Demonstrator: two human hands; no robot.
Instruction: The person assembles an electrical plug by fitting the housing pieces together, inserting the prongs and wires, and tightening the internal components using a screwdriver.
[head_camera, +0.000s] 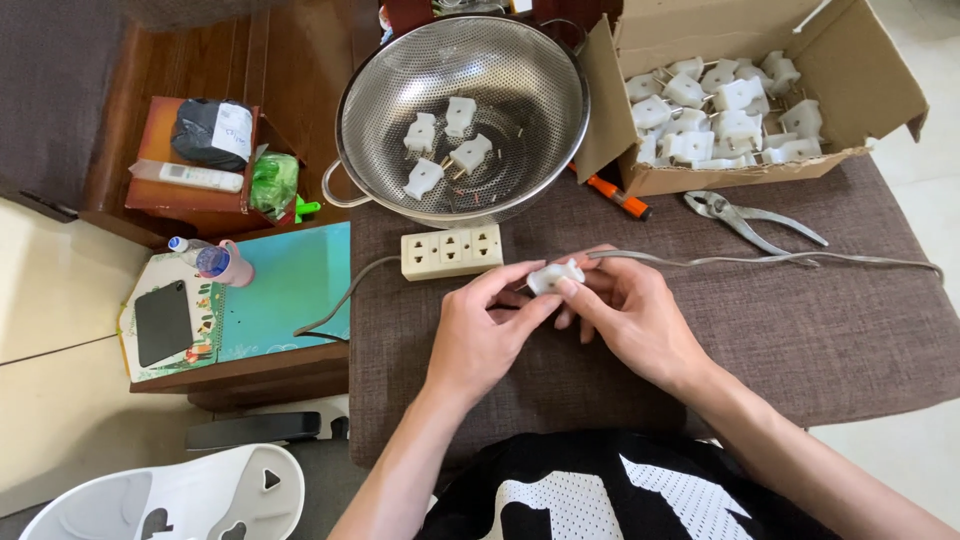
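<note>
This looks like a home living room used for small piecework rather than a workshop. A brown upholstered seat (800, 330) serves as the work surface, with household things on the low wooden furniture to the left: a remote control (200, 178), a small bottle (222, 264) and a child's colourful board (285, 290). At the far side a kitchen colander (462, 115) and a cardboard box (740, 95) hold white plugs, while pale floor tiles (60, 290) show at left.
</note>
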